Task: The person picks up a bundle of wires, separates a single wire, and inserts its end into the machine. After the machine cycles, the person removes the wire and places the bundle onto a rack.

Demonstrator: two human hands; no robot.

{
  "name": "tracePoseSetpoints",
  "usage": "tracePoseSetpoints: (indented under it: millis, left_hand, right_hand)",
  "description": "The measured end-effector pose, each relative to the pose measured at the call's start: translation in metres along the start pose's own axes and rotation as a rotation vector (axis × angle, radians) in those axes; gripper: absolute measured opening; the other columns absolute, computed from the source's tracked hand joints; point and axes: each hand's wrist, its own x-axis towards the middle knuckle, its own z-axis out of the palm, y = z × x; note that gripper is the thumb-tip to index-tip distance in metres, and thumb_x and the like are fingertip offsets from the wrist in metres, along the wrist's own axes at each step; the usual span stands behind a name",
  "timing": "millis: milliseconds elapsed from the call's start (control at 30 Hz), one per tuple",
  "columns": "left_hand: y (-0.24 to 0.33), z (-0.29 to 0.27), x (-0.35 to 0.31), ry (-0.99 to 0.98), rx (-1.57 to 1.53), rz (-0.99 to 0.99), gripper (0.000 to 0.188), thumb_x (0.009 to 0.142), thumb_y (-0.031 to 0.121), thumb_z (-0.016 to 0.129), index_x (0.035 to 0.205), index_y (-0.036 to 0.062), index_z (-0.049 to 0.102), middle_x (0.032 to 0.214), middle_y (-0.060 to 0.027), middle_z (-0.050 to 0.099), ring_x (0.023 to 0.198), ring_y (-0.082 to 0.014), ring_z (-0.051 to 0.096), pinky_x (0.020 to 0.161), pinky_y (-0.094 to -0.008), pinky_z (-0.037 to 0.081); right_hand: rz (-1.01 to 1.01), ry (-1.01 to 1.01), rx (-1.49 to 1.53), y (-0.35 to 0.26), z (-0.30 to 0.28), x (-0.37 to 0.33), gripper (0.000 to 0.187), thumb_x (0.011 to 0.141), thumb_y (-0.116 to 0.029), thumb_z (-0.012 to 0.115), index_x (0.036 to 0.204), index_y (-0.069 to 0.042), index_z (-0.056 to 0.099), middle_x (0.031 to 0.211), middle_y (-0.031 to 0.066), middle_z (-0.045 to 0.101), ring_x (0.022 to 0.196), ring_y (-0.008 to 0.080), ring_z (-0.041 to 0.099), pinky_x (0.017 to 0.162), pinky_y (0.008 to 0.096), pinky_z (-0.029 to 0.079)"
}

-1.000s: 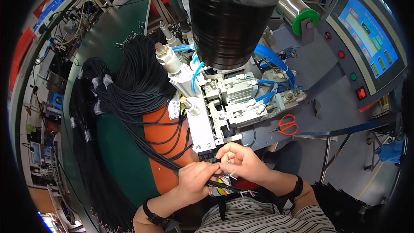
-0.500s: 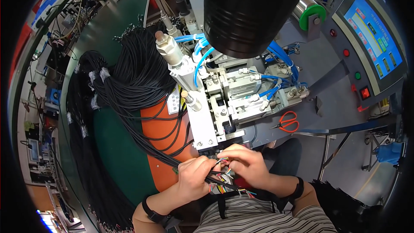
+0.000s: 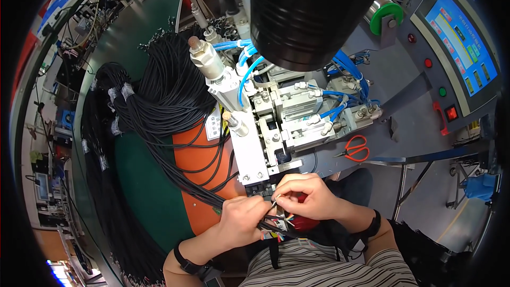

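Observation:
Several black cables [image 3: 210, 197] run from the left into my left hand [image 3: 243, 219], whose fingers are closed round them near their stripped ends. My right hand [image 3: 309, 197] pinches thin coloured wires [image 3: 277, 197] at the end of one cable, just beside my left fingertips. More bare coloured wire ends [image 3: 287, 218] stick out below, between my hands and my lap. Directly beyond my hands stands a metal clamping machine [image 3: 249, 151] with blue air hoses; my fingers are close to its front end. A red rounded thing [image 3: 305, 223] shows partly under my right hand.
Large bundles of black cable [image 3: 175, 79] lie on the green table [image 3: 143, 175] at left, by an orange panel [image 3: 199, 157]. Red-handled scissors [image 3: 356, 149] rest right of the machine. A big black cylinder [image 3: 308, 16] hangs above it. A control screen [image 3: 462, 42] stands at the right.
My right hand has shifted slightly up and left, its fingers now closing on the wires at my left fingertips. The loose wire ends below have moved left, and the red thing shows more.

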Motion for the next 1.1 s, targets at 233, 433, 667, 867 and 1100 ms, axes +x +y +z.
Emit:
tracePoseSetpoints:
  millis: [233, 433, 667, 867, 1100]
  left_hand:
    - [0.007, 0.001, -0.003, -0.024, 0.329, -0.037, 0.04, 0.068, 0.011, 0.068, 0.106, 0.0, 0.064, 0.082, -0.0052, 0.057, 0.068, -0.0211, 0.059, 0.061, -0.0326, 0.048]
    - [0.001, 0.0, -0.007, -0.062, 0.316, -0.052, 0.052, 0.071, 0.01, 0.063, 0.121, -0.0013, 0.063, 0.085, -0.0054, 0.052, 0.075, -0.019, 0.057, 0.062, -0.0313, 0.048]
    - [0.004, -0.009, -0.001, -0.19, 0.366, 0.035, 0.049, 0.074, 0.01, 0.061, 0.121, -0.0036, 0.062, 0.083, -0.0045, 0.049, 0.07, -0.018, 0.052, 0.059, -0.0285, 0.046]
    - [0.012, -0.01, 0.011, -0.252, 0.457, 0.04, 0.045, 0.076, 0.01, 0.06, 0.119, -0.0048, 0.062, 0.083, -0.0046, 0.049, 0.07, -0.0167, 0.052, 0.058, -0.0274, 0.045]
    - [0.012, -0.013, 0.014, -0.288, 0.481, 0.024, 0.042, 0.077, 0.011, 0.06, 0.116, -0.0048, 0.062, 0.084, -0.0049, 0.05, 0.072, -0.0172, 0.054, 0.06, -0.0285, 0.046]
  right_hand:
    - [-0.217, 0.116, -0.779, -0.004, 0.007, 0.005, 0.01, 0.078, -0.009, 0.068, 0.075, -0.004, 0.06, 0.071, 0.0068, 0.053, 0.055, 0.0218, 0.06, 0.05, 0.0327, 0.049]
    - [-0.177, 0.134, -0.783, 0.001, 0.01, 0.002, 0.011, 0.08, -0.011, 0.066, 0.075, -0.005, 0.057, 0.071, 0.0066, 0.05, 0.056, 0.0222, 0.06, 0.05, 0.0344, 0.049]
    - [-0.177, 0.13, -0.809, 0.005, 0.011, -0.001, 0.01, 0.08, -0.009, 0.069, 0.086, -0.003, 0.063, 0.075, 0.007, 0.056, 0.056, 0.0238, 0.06, 0.051, 0.0338, 0.049]
    - [-0.095, 0.04, -0.916, -0.004, 0.009, -0.001, 0.011, 0.081, -0.01, 0.07, 0.089, -0.003, 0.064, 0.076, 0.0069, 0.056, 0.056, 0.0234, 0.062, 0.05, 0.0333, 0.049]
    - [-0.253, 0.27, -0.762, 0.016, 0.016, 0.0, 0.012, 0.08, -0.009, 0.071, 0.09, -0.005, 0.066, 0.077, 0.0077, 0.061, 0.054, 0.0238, 0.061, 0.047, 0.0339, 0.049]
